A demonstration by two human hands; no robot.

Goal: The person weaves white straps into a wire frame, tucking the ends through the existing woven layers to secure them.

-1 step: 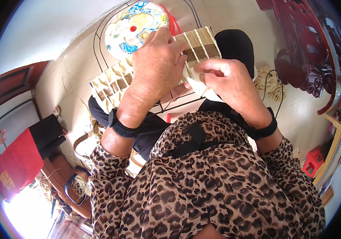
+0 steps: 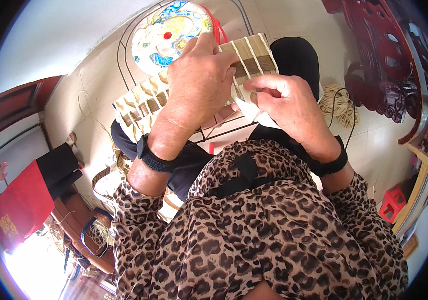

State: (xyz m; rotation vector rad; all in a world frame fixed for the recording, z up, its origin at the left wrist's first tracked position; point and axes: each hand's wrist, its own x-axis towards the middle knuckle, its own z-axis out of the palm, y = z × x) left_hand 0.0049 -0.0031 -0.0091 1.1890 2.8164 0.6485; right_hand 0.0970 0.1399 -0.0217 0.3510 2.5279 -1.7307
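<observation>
the woven panel (image 2: 248,54) lies slantwise over the person's knees (image 2: 299,60), on the near side of a round patterned seat (image 2: 146,42); it seems to run on beneath the left hand (image 2: 199,80). that hand is bent over the panel, fingers curled toward the far edge and thumb pressed on the near face. the right hand (image 2: 289,102) pinches a white strip (image 2: 250,108) between thumb and finger at the panel's near edge.

the panel looks light and fairly stiff, with some give between its slats, so the firm edge should be the best place to hold. the strip looks thin, soft and easily creased; a pinch close to the weave would probably steer it best.

counted: one panel, one strip in the fingers, two black wristbands (image 2: 156,159), one round seat, one bundle of pale cord (image 2: 341,106) on the floor at right, one red plastic stool (image 2: 393,204) farther right.
</observation>
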